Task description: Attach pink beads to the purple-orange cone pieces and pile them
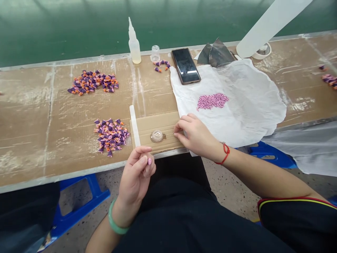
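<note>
While the left hand pinches a small pink piece by the front edge of the table, fingers hide its far side. Right hand has thumb and fingertips close together over the cardboard's right end; can't tell if they hold anything. Far-right pile cut off by frame. Tabletop runs well left of the purple-pink pile.

I couldn't tell whether the bare right hand pinched anything; small purple-and-pink pieces far right were cut off.
</note>
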Motion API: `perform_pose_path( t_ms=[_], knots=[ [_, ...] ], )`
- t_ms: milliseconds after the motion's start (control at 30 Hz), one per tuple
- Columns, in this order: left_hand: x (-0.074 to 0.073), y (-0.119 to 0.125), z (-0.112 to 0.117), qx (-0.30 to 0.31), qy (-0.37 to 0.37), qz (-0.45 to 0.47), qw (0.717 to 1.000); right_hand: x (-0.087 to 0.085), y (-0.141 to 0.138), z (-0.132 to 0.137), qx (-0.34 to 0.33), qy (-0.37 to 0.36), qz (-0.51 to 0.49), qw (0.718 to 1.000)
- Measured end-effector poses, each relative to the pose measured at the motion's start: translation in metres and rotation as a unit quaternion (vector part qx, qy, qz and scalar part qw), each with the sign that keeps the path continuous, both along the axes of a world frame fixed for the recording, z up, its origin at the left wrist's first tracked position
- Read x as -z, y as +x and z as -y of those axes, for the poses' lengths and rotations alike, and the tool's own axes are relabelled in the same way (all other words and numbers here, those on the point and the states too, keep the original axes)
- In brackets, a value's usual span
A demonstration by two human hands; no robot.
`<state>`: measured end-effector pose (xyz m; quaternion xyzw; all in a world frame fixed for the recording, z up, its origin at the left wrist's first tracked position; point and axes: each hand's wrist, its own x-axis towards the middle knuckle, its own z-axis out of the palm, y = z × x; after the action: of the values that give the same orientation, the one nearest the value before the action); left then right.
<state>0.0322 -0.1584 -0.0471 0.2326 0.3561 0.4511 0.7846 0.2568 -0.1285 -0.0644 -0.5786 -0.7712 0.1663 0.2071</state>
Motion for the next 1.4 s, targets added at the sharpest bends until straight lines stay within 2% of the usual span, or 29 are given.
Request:
perform_pose_path(
  t_ms=[133, 333, 433, 667, 900, 1033, 1267, 1400],
  knots=[
    [0.002, 0.001, 0.002, 0.000, 0.004, -0.030, 1.000, 0.000, -0.001, 0.000, -0.002, -0.008, 0.017, 1.000],
    [0.014, -0.003, 0.012, 0.020, 0.049, -0.176, 0.983, -0.004, -0.004, 0.000, -0.008, -0.005, 0.051, 0.999],
    [0.019, -0.005, 0.015, 0.031, 0.076, -0.208, 0.975, -0.005, -0.005, 0.003, 0.001, 0.001, 0.041, 0.999],
    [0.021, -0.003, 0.013, 0.029, 0.083, -0.233, 0.969, -0.001, -0.006, 0.003, 0.014, -0.006, 0.025, 1.000],
    [0.023, -0.004, 0.014, 0.029, 0.087, -0.237, 0.967, -0.001, -0.009, 0.001, -0.023, -0.011, 0.100, 0.995],
    [0.019, 0.001, 0.012, 0.030, 0.094, -0.249, 0.963, 0.000, -0.011, 0.002, -0.030, -0.005, 0.125, 0.992],
    [0.008, 0.011, 0.008, 0.044, 0.110, -0.272, 0.955, 0.004, -0.006, 0.004, -0.043, 0.017, 0.091, 0.995],
    [0.008, 0.016, 0.009, 0.051, 0.110, -0.271, 0.955, -0.002, -0.004, 0.008, -0.059, 0.036, 0.047, 0.997]
  ],
)
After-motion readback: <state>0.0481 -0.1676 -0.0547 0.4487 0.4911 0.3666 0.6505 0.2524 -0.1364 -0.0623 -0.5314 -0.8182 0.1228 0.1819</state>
